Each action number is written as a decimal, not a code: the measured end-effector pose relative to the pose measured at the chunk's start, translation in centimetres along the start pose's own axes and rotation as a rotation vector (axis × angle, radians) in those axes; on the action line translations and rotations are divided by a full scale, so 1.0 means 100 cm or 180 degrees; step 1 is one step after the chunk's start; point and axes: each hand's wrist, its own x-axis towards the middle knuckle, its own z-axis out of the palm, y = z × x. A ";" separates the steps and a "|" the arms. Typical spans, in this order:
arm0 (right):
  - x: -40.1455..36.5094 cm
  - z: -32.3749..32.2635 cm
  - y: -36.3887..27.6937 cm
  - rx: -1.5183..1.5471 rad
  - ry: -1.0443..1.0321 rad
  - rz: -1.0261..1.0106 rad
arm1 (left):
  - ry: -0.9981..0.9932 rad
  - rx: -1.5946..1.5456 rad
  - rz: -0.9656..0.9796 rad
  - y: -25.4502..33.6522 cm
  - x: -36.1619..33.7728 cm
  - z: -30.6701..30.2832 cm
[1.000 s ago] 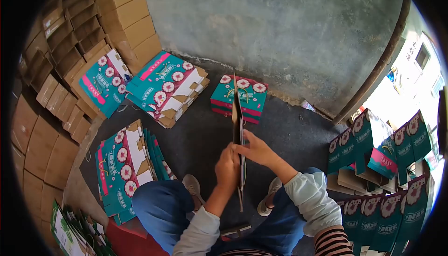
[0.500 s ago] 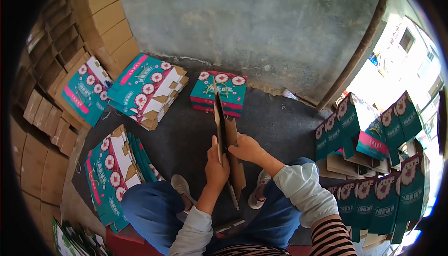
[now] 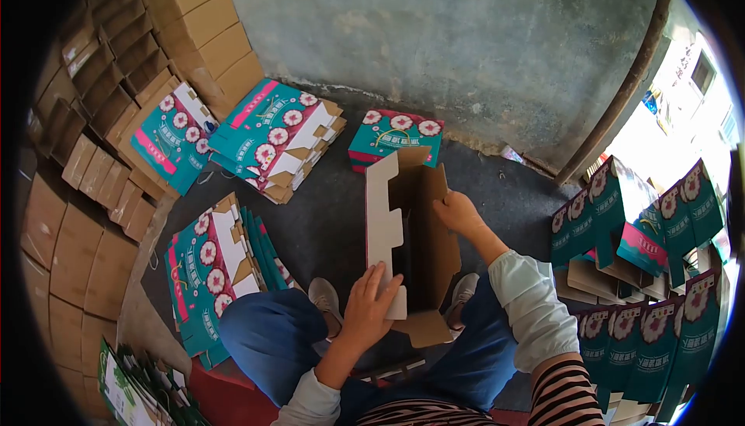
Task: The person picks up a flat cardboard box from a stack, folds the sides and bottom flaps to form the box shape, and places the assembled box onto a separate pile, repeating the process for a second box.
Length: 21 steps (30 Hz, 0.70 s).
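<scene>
To the far left of your hands, plain brown cardboard sheets [image 3: 101,116] stand stacked against the wall. Nearer, just left of your left knee, a pile of flat teal carton blanks with a flower print [image 3: 206,267] lies on the dark floor [image 3: 330,216]. Your left hand [image 3: 369,303] lies spread on the near end of the white side panel, fingers curled over its edge. Between both hands is the carton with the brown inside [image 3: 431,247]. It was pressed flat and edge-on a moment ago; now it is pulled open into a square-sided tube, held above your feet. Your right hand [image 3: 458,213] pinches the far right wall, forearm stretched forward. Well to its right, opened teal cartons [image 3: 636,228] stand crowded together.
</scene>
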 end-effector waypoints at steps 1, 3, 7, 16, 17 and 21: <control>0.002 0.007 0.001 -0.0071 -0.0015 0.0026 | -0.0034 -0.0084 0.0026 0.000 -0.001 0.001; 0.004 0.010 0.002 -0.0119 -0.0043 0.0077 | -0.0173 -0.0116 0.0075 0.000 -0.002 0.000; 0.010 0.011 0.004 -0.0061 -0.0092 0.0130 | -0.0464 -0.0051 0.0041 0.002 0.004 -0.008; 0.009 0.012 -0.023 -0.0118 0.1682 -0.0378 | -0.0242 -0.0268 -0.0187 -0.006 -0.002 -0.001; 0.013 0.006 -0.027 -0.0551 0.1579 -0.0745 | -0.0221 -0.0302 -0.0135 -0.006 0.001 0.000; 0.032 0.005 -0.025 -0.3033 0.0940 -0.2269 | -0.0143 -0.0237 -0.0050 -0.001 0.003 0.006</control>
